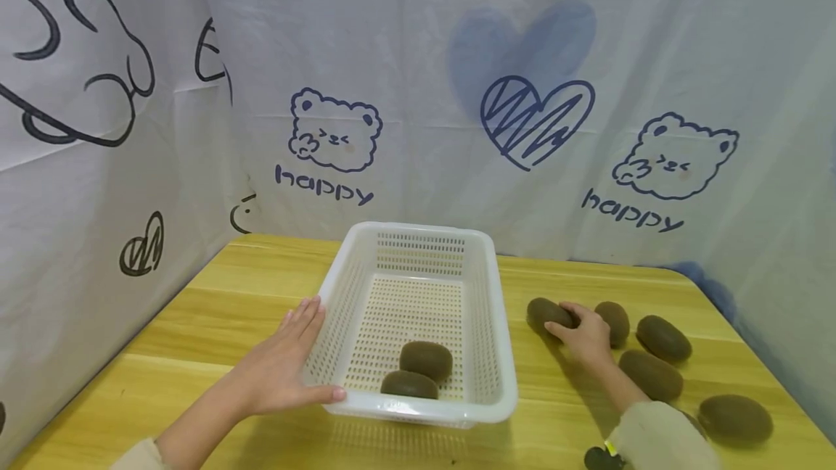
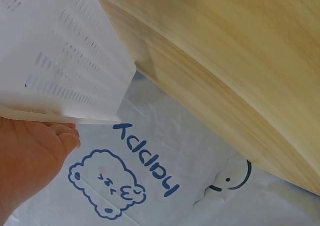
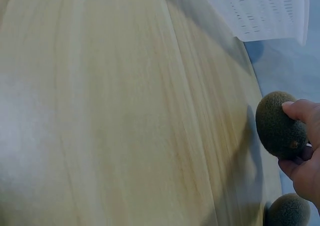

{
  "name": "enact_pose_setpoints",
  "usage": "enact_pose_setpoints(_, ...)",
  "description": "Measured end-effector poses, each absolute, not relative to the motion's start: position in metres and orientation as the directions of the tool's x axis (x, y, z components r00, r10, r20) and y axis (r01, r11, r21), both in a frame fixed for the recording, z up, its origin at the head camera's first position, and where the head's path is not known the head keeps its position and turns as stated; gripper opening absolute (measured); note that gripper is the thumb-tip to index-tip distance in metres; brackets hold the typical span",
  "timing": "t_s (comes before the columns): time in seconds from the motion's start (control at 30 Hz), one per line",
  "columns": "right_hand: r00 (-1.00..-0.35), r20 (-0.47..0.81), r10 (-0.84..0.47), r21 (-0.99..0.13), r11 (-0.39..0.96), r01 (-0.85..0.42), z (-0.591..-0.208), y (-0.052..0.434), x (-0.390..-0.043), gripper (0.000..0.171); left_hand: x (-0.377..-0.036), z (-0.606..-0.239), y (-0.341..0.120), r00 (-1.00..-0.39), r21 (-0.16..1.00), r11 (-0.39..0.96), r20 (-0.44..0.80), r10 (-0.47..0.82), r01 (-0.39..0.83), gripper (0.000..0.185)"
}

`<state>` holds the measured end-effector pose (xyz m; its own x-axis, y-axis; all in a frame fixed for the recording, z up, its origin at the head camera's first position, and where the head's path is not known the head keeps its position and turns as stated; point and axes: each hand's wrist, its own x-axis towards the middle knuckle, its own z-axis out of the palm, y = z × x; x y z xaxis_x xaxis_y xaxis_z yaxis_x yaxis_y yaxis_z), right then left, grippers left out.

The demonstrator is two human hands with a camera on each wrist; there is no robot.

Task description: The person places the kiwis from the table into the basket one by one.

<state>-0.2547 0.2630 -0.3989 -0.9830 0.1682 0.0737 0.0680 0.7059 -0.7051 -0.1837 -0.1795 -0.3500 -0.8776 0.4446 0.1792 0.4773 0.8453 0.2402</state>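
A white perforated plastic basket (image 1: 418, 412) stands on the table, holding two brown kiwis, one kiwi (image 1: 426, 360) partly behind another kiwi (image 1: 408, 384). My left hand (image 1: 287, 361) rests on its left front corner, fingers along the left rim and thumb on the front rim. In the left wrist view, the same hand (image 2: 35, 156) touches the basket's rim. To the right of the basket, my right hand (image 1: 588, 336) grips a kiwi (image 1: 547, 315) between thumb and fingers. The right wrist view shows this kiwi (image 3: 280, 123) pinched above the table.
Several more kiwis lie right of the basket, among them a kiwi (image 1: 663, 339) and a kiwi (image 1: 735, 419) near the right edge. Behind the wooden table (image 1: 215, 296) hangs a printed white cloth (image 1: 424, 172). A small dark object (image 1: 602, 459) shows beside the right sleeve.
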Motion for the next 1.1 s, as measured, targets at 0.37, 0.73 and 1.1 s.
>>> enact_pose_setpoints(0.37, -0.978, 0.123, 0.166, -0.708, 0.706, 0.031, -0.382, 0.262, -0.250, 0.057, -0.184, -0.348, -0.178, -0.882, 0.257, 0.844, 0.172, 0.439, 0.470, 0.114)
enact_pose_setpoints(0.73, -0.975, 0.189, 0.119, -0.689, 0.723, -0.046, -0.361, 0.253, -0.242, 0.055, -0.184, -0.348, -0.178, -0.885, 0.266, 0.844, 0.161, 0.438, 0.466, 0.114)
enact_pose_setpoints(1.1, -0.966, 0.236, 0.108, -0.737, 0.667, -0.106, -0.338, 0.232, -0.232, 0.054, -0.184, -0.348, -0.178, -0.884, 0.261, 0.845, 0.167, 0.437, 0.467, 0.114)
